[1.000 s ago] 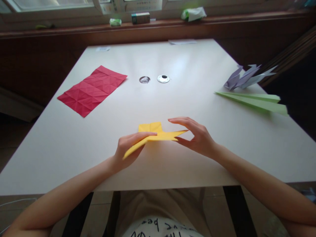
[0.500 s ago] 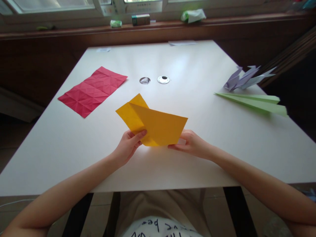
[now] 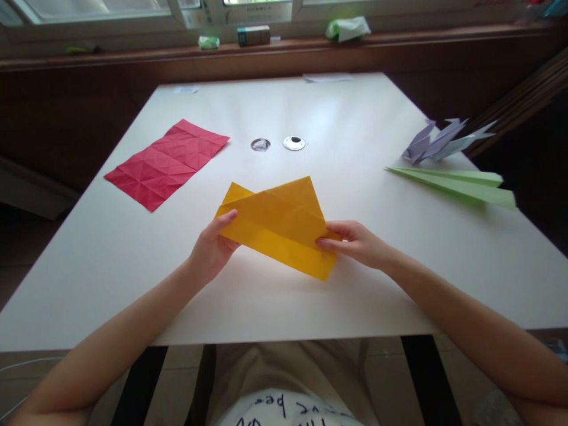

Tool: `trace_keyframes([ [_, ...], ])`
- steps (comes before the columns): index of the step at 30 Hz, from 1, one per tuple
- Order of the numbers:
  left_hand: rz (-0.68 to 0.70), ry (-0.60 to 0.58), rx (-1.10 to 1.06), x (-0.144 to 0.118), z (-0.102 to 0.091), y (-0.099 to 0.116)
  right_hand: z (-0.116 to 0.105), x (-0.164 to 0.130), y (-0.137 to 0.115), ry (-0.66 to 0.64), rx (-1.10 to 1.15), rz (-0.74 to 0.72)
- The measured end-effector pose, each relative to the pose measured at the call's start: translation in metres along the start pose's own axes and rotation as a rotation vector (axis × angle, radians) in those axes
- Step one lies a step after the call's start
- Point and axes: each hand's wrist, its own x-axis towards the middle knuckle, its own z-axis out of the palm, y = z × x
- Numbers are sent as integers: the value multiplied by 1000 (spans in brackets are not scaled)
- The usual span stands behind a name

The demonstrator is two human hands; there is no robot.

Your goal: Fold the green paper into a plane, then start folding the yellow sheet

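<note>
— What did you have there?
— You had a yellow paper sheet (image 3: 277,228), creased and partly folded, one flap doubled over. It was raised off the white table, tilted, near the table's front edge.

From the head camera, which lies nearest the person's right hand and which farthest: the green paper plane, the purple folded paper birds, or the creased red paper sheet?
Measured from the right hand, which grips the yellow folded paper:
1. Green paper plane, to its right near the table edge.
2. Purple folded paper birds, just beyond the plane at the far right.
3. Creased red paper sheet, across the table on the left.
</note>
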Motion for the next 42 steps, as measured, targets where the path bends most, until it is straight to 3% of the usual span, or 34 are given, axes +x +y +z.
trace_keyframes([
  [5, -91, 152, 63, 8, -10, 4, -10, -1, -4, -35, -184, 48],
  [10, -84, 153, 356, 9, -12, 2, -18, 0, 0, 194, -334, 6],
  [14, 104, 110, 840, 4, -9, -3, -18, 0, 3, 356, -607, 12],
  [17, 235, 55, 1160, 1, -5, -9, -14, 0, 4, 389, -800, 0],
  [20, 389, 47, 1315, -1, -2, -15, -10, 2, 9, 406, -943, -14],
  [23, 581, -3, 1354, -1, -1, -18, -7, 3, 12, 450, -1037, -141],
  [26, 683, -287, 1317, -2, -3, -19, -3, 4, 14, 382, -1013, -343],
  [29, 706, -509, 1285, -3, -4, -20, 2, 4, 14, 168, -937, -494],
  [33, 737, -506, 1343, -6, 1, -18, 8, 5, 15, -2, -905, -565],
  [42, 744, -478, 1460, -19, 14, -14, 14, 4, 15, 52, -968, -598],
])
